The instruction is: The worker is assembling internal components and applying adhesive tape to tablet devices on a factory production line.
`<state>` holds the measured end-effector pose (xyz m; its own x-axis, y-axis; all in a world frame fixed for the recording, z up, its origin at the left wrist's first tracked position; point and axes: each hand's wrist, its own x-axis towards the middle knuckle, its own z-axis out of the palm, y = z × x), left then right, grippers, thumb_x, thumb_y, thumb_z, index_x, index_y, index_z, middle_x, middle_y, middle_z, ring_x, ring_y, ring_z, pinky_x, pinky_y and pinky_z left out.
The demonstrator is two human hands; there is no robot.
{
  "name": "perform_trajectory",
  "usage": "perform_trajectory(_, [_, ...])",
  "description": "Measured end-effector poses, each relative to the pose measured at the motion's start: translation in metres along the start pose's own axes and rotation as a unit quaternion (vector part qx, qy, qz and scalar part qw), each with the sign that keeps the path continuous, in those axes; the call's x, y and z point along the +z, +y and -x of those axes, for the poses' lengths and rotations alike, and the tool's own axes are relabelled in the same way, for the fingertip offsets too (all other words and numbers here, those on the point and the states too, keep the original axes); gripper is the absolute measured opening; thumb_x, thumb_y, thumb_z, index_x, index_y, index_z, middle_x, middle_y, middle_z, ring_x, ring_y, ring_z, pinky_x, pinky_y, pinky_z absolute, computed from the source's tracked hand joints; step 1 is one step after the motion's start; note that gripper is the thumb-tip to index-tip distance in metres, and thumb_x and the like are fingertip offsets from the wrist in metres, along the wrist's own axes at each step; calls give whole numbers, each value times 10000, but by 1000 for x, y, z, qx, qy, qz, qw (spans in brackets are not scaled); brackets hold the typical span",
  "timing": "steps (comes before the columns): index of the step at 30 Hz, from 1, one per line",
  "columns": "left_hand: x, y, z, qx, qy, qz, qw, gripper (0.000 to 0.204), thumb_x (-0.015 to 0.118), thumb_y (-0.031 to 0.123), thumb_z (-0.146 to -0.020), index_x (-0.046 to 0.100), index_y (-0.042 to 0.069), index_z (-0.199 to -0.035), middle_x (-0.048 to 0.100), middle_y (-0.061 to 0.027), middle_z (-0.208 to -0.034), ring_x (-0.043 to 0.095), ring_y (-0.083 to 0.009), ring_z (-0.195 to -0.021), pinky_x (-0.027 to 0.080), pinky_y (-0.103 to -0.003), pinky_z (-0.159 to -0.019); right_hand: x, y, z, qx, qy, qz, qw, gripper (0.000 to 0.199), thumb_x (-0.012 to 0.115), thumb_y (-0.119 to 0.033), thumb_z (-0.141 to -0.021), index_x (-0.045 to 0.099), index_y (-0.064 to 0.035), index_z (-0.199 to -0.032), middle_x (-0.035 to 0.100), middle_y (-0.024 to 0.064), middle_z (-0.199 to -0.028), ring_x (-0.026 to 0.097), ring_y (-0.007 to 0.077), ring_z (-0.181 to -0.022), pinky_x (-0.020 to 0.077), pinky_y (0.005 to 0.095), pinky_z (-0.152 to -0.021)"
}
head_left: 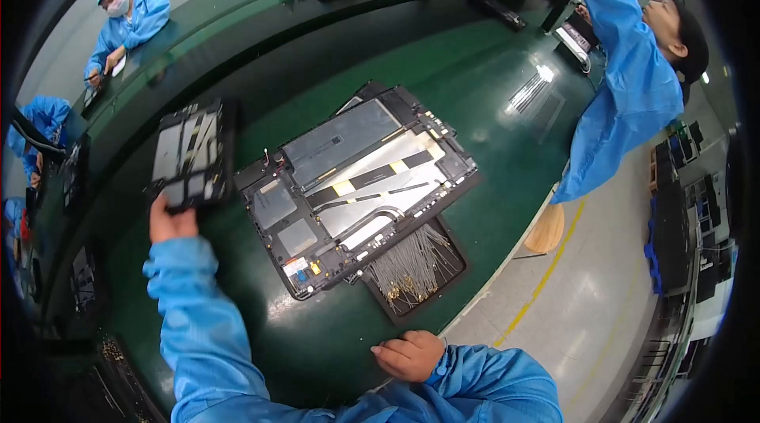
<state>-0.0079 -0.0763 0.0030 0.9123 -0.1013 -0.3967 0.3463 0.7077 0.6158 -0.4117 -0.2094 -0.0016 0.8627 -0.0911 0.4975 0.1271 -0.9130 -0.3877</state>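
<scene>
My left hand grips the near edge of an opened tablet assembly, slightly blurred, over the dark strip at the left. Its thumb and fingers close on that edge. In the middle of the green table lies a stack of similar opened tablet assemblies, the top one showing a grey battery, silver plate and black-and-yellow tape. A dark tray of thin grey cables with gold ends sits partly under the stack. My right hand rests near the table's front edge, fingers curled, with nothing visible in them.
A co-worker in a blue smock stands at the right with an arm raised. Another person sits across the long dark strip. Thin strips lie at the far right of the table. A round wooden stool stands beside it.
</scene>
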Motion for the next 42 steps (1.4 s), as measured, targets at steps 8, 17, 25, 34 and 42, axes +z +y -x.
perform_trajectory(8, [-116,139,159,64,-184,-178,964,333,406,142,-818,410,-42,-1095,473,-114,-1091,455,-208,-994,330,-334,-887,6,-5,4,-11,26,38,999,229,629,-132,-594,583,-114,-818,507,-15,-685,431,144,-514,366,255,-446])
perform_trajectory(17, [-186,104,209,8,-125,-390,913,398,475,239,-802,439,-58,-1065,498,-144,-1043,479,-203,-936,376,-306,-816,17,-10,11,-7,53,93,994,205,608,-149,-620,568,-116,-818,509,-2,-649,467,172,-547,395,282,-482])
perform_trajectory(25, [-222,170,188,238,66,-772,586,476,411,316,-829,407,-77,-1097,456,-215,-1100,448,-279,-1015,326,-299,-867,19,-38,4,120,39,135,983,150,596,-134,-655,579,-78,-793,550,47,-676,508,223,-606,418,310,-569])
perform_trajectory(34, [-369,262,168,152,202,-833,493,413,483,357,-779,540,-16,-948,558,-171,-933,519,-277,-887,387,-313,-785,32,-105,-18,295,49,-141,944,353,563,-251,-742,512,-14,-998,548,157,-854,517,285,-818,420,329,-733])
perform_trajectory(42, [-293,242,214,402,180,-728,525,294,456,223,-827,529,-41,-933,566,-150,-869,532,-204,-818,401,-286,-750,44,-152,-38,337,-80,-318,882,310,547,-215,-763,517,-10,-994,561,149,-903,541,216,-833,415,275,-741])
